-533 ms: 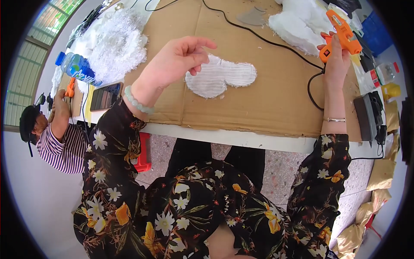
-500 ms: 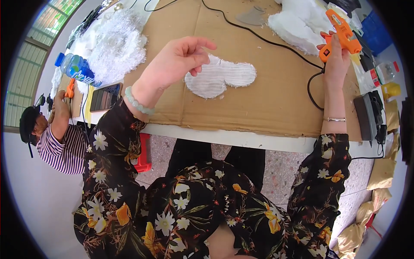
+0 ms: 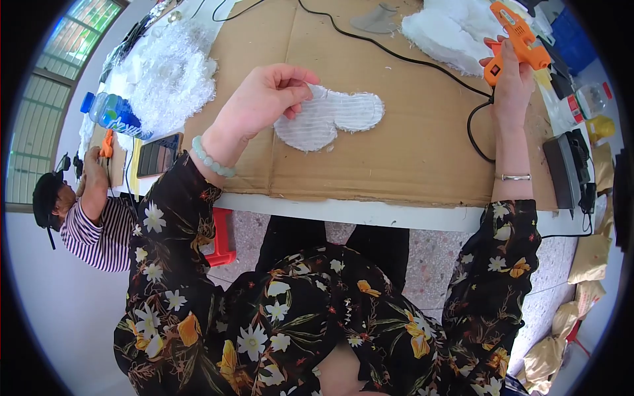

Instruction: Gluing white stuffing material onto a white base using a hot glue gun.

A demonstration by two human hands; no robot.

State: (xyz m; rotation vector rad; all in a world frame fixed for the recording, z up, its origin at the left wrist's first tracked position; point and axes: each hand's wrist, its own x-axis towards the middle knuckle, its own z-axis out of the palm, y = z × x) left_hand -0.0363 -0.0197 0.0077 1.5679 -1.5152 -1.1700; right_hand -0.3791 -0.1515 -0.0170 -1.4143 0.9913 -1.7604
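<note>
An orange hot glue gun [image 3: 518, 43] is gripped in my right hand [image 3: 514, 86], raised over the right side of the cardboard, its black cord trailing away. My left hand [image 3: 267, 98] is closed at the upper left edge of a white ribbed fabric piece [image 3: 307, 125], with the thumb against curled fingers. What those fingertips hold, if anything, is hidden. Flat on the cardboard, the fabric piece has two rounded lobes, the left one larger, and frayed edges.
Brown cardboard [image 3: 370, 168] covers the table. Fluffy white material [image 3: 168, 79], a bottle [image 3: 115, 113] and a phone [image 3: 160, 155] are at left; white stuffing [image 3: 449, 33] lies far right. The cord [image 3: 396, 49] crosses the cardboard. Another person [image 3: 96, 224] works at far left.
My left hand has lowered slightly toward the fabric, its thumb and fingers drawing together. The right hand still holds the glue gun, and the whole view has shifted slightly.
</note>
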